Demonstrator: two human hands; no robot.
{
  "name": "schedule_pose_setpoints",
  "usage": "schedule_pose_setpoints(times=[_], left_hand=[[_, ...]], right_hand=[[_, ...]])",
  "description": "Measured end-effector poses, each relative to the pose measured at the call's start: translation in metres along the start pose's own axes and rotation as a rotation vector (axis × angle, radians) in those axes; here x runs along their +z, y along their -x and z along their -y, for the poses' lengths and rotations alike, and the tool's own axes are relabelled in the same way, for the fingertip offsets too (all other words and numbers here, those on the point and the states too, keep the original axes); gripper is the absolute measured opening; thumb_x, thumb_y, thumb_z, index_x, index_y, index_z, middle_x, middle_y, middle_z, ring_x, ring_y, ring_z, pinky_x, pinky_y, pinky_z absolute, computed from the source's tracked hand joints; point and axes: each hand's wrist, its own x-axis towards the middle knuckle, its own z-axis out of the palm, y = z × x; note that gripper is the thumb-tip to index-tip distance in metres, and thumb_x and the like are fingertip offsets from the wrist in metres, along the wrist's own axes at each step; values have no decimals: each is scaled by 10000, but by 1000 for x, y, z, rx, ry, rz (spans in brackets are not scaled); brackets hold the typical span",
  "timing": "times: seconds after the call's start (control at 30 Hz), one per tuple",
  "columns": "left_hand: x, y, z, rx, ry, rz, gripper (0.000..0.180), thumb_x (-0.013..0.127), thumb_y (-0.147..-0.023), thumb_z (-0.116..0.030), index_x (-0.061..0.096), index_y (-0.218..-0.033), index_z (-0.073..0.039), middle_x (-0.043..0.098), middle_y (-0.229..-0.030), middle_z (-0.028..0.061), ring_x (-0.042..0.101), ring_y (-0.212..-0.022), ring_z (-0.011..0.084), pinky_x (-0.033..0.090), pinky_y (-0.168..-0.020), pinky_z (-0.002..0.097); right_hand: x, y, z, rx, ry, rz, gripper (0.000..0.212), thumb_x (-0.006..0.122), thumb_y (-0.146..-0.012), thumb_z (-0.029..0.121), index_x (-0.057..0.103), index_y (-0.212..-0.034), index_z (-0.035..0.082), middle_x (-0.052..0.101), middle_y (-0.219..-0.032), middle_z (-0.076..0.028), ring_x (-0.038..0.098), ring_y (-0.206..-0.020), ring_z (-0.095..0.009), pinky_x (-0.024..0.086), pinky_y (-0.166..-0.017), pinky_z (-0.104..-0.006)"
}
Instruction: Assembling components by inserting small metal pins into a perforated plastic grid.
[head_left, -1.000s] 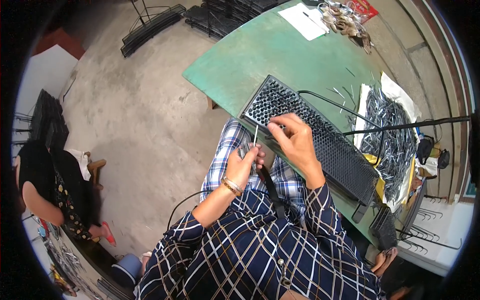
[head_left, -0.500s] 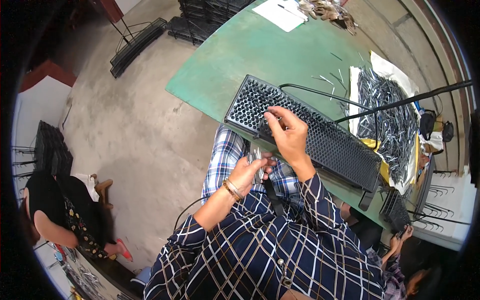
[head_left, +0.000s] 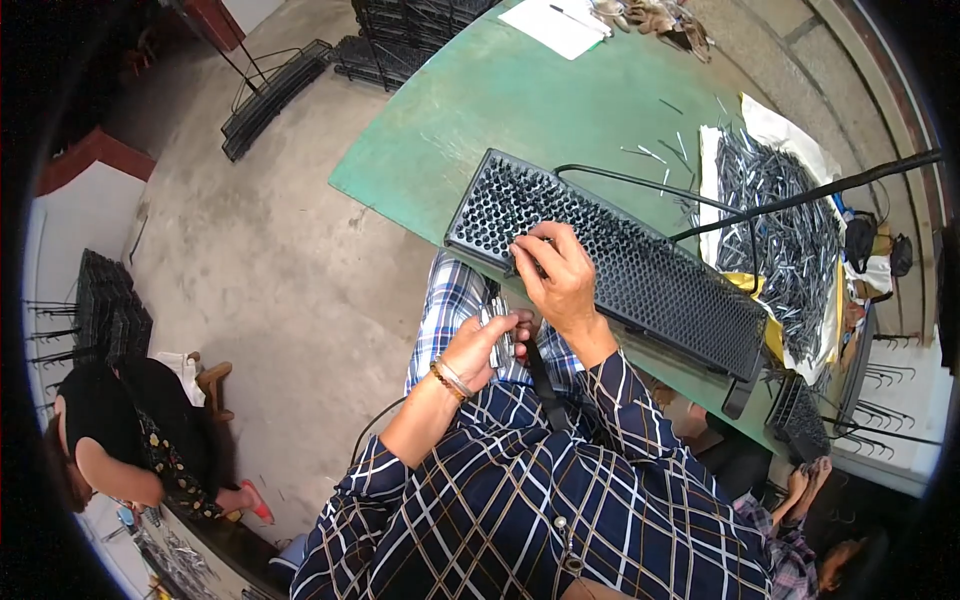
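Spreading across the upper middle of the view, a green table (head_left: 500, 120) carries nearly everything at hand, its curved far edge running above a concrete floor (head_left: 280, 250). At the left sits a person in black (head_left: 165, 435), bent forward, well apart from the table. A long black rack (head_left: 680, 300) lies slantwise along the table's near edge, dark round tips crowding its left end and a finer pattern covering its right. Beyond its right end, a heap of thin metal strips (head_left: 785, 220) fills an opened white sack (head_left: 768, 120). A white paper sheet (head_left: 545, 30) lies near the table's far edge. The right hand (head_left: 560, 280) is over the near side of the rack's left end, its fingers bent and thumb close to the fingertips; whether something is pinched there I cannot tell. The left hand (head_left: 472, 350), lower and nearer the body, is curled closed around a small bundle of silvery strips (head_left: 500, 335). Two bracelets (head_left: 452, 380) circle that wrist. Smallest is a dark pen (head_left: 568, 14) on the paper.
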Motion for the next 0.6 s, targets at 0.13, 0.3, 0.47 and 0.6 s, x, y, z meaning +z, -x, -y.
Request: schedule_pose_setpoints(times=[0.13,0.3,0.47,0.6], left_hand=[[-1,1,0,19,16,8,220,540,-930,-126,605,-1061,39,634,-918,100,617,-824,190,547,-730,330],[0,1,-2,-11,66,66,234,524,-947,-138,580,-1091,38,645,-960,118,640,-921,230,564,-829,391],[13,6,-13,-12,-38,206,224,511,-959,-157,576,-1097,7,650,-977,117,665,-891,241,572,-822,386],[20,2,-13,-33,-78,254,227,576,-943,-191,596,-1076,-9,655,-977,107,668,-869,211,583,-779,357]], right_hand=[[-2,1,-1,-1,56,98,148,730,-754,47,675,-890,24,599,-892,-93,605,-703,-238,487,-578,-319],[-16,-4,15,202,-115,96,134,712,-791,69,690,-910,13,606,-897,-85,610,-714,-190,474,-569,-292],[-35,11,13,494,-547,466,169,722,-803,148,714,-876,-4,635,-841,-81,601,-668,-147,472,-585,-256],[-47,12,9,770,-720,459,165,715,-824,130,710,-878,-26,640,-797,-46,585,-669,-88,462,-576,-232]])
